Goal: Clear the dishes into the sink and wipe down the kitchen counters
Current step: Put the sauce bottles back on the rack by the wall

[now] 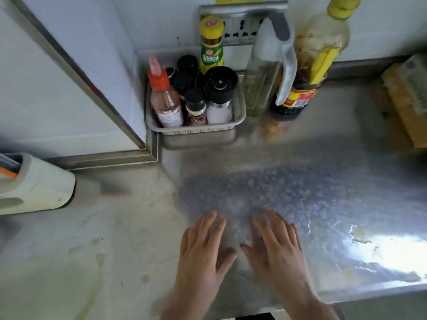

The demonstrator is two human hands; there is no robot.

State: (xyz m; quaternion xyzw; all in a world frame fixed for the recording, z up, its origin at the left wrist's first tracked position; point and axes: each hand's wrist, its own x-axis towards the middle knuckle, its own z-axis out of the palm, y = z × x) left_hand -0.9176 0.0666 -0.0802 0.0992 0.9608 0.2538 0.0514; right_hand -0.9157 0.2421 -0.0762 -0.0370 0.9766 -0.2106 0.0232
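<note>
White holder far left. Condiment basket in back corner. Up front, left hand and right hand side by side, fingers spread flat, empty, palms down over steel counter; contact blurred. Sprayer, sauce bottle back right.

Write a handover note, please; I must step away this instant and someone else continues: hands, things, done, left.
Hands: left hand and right hand both open, palms down, side by side over the steel counter, holding nothing; contact unclear.
Things: no dishes, sink or cloth in view. Condiment basket in the back corner, spray bottle and dark sauce bottle beside it, sponge at the right edge.
Done: cannot tell.
Left: yellowish stains at front left and residue near the glare need wiping.
</note>
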